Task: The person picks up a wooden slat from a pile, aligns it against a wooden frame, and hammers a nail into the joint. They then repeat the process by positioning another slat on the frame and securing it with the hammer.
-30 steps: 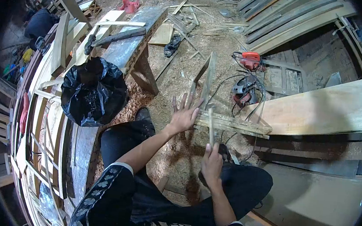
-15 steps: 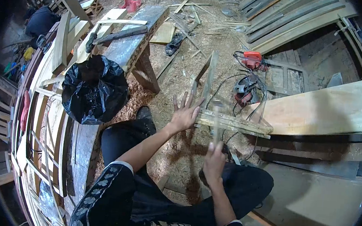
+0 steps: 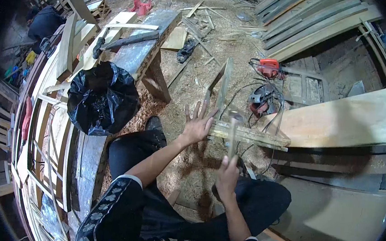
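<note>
With fingers spread, my left hand [image 3: 197, 127] lies flat at the left end of a narrow wooden frame piece [image 3: 262, 137]. Slim wooden bars [image 3: 224, 84] of the same piece angle away beyond my fingertips. My right hand [image 3: 227, 174] is wrapped round the wooden handle of a hammer [image 3: 232, 139]. The hammer stands nearly upright in view, its head overlapping the piece to the right of my left hand.
A black plastic bag [image 3: 101, 102] sits by a wooden bench [image 3: 137, 48] on the left. Two red power tools, one a circular saw [image 3: 262, 98], lie with cables beyond the frame. A wide plank [image 3: 338, 116] extends right. Shavings cover the floor; a person [image 3: 46, 23] is far left.
The hammer head has shifted slightly right and down over the wooden piece, and shows more clearly now. My left hand stays spread in nearly the same place.
</note>
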The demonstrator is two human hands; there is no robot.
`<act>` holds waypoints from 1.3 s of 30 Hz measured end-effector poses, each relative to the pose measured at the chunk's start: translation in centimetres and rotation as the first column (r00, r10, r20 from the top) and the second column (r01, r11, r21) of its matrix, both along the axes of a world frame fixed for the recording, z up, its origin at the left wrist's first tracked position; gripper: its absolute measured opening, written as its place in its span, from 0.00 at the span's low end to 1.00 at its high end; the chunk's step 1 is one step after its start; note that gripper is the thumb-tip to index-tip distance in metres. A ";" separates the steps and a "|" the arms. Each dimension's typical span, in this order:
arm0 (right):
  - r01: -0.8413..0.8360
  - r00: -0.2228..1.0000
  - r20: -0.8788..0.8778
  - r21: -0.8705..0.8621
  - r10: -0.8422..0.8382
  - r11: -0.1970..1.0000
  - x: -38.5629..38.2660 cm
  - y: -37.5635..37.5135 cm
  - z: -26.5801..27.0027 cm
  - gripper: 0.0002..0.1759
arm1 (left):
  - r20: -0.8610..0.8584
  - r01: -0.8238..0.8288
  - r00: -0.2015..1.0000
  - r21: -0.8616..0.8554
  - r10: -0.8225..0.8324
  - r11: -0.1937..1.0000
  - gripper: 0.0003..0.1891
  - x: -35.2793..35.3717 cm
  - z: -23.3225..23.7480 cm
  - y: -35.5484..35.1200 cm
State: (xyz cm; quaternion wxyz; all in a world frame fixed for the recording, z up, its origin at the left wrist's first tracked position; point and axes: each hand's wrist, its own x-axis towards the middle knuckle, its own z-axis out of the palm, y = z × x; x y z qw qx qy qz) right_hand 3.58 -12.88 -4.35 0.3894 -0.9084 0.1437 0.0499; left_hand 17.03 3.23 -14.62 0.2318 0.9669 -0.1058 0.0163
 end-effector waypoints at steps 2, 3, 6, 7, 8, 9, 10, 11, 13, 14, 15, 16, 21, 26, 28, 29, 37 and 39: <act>-0.077 0.996 -0.056 -0.078 0.073 0.994 -0.3 -0.4 -0.4 0.21 | 0.066 0.034 0.997 -0.004 -0.033 0.999 0.27 -0.2 -0.5 -0.1; -0.174 0.982 -0.104 -0.144 0.160 0.974 0.1 -0.1 -0.1 0.21 | 0.074 0.039 0.996 0.000 -0.039 0.999 0.27 -0.2 -0.1 -0.2; -0.125 0.991 -0.068 -0.087 0.119 0.988 0.7 0.1 0.6 0.21 | 0.032 -0.014 0.999 -0.006 0.015 1.000 0.26 -0.3 0.5 -0.3; -0.094 0.995 -0.049 -0.060 0.091 0.994 0.6 0.0 0.5 0.21 | 0.023 -0.014 1.000 -0.007 0.014 1.000 0.26 -0.2 0.5 -0.2; -0.054 0.998 -0.033 -0.033 0.053 0.998 0.1 -0.1 0.4 0.22 | -0.027 -0.004 1.000 -0.006 0.004 1.000 0.26 -0.3 0.7 -0.2; -0.042 0.998 -0.038 -0.033 0.040 0.999 -0.3 -0.3 0.3 0.22 | -0.068 0.009 0.998 -0.004 -0.009 1.000 0.26 -0.2 0.7 -0.3; -0.093 0.995 -0.036 -0.081 0.090 0.992 -0.5 -0.4 0.1 0.22 | 0.166 0.004 0.986 0.005 -0.004 1.000 0.26 -0.3 0.1 -0.3; -0.151 0.988 -0.028 -0.127 0.149 0.980 -0.2 -0.2 -0.1 0.22 | 0.178 0.004 0.984 0.009 -0.006 1.000 0.26 -0.1 -0.1 -0.2; -0.132 0.991 -0.047 -0.127 0.127 0.983 0.0 -0.1 0.1 0.22 | 0.077 -0.009 0.997 0.025 0.007 1.000 0.26 -0.1 -0.2 -0.1; -0.065 0.997 0.025 -0.083 0.067 0.994 -0.1 0.0 0.2 0.22 | 0.069 -0.011 0.998 0.025 0.009 1.000 0.26 -0.2 -0.4 -0.1; 0.003 0.995 0.095 -0.035 0.000 0.999 -0.1 0.0 0.3 0.21 | 0.074 -0.012 0.997 0.021 0.010 1.000 0.27 -0.1 -0.4 -0.1; -0.062 0.997 -0.054 -0.046 0.060 0.997 0.0 -0.3 -0.2 0.22 | 0.078 -0.006 0.997 0.017 0.005 1.000 0.27 -0.2 -0.4 -0.3; -0.154 0.988 -0.048 -0.114 0.149 0.981 0.4 -0.3 0.0 0.22 | 0.101 -0.021 0.995 0.045 0.017 0.999 0.26 -0.3 0.2 -0.2; -0.193 0.978 -0.108 -0.172 0.176 0.966 0.1 -0.4 -0.8 0.22 | -0.002 0.018 1.000 -0.006 -0.018 1.000 0.26 -0.5 0.6 -0.4; -0.120 0.993 -0.013 -0.086 0.119 0.989 0.7 -0.2 0.4 0.22 | 0.063 -0.009 0.998 0.066 0.005 0.998 0.27 -0.1 0.4 -0.2; -0.048 0.998 0.050 0.009 0.047 0.999 0.4 -0.2 0.7 0.22 | 0.056 -0.012 0.998 0.066 0.008 0.998 0.27 -0.1 0.1 -0.1; -0.017 0.990 0.136 -0.022 0.020 1.000 0.1 -0.2 0.0 0.19 | -0.003 -0.002 1.000 0.028 0.002 1.000 0.27 -0.1 0.3 0.0; -0.037 0.994 0.101 -0.065 0.044 0.997 -0.5 -0.6 0.3 0.20 | -0.064 0.011 0.998 0.028 -0.009 1.000 0.27 -0.5 0.2 -0.2</act>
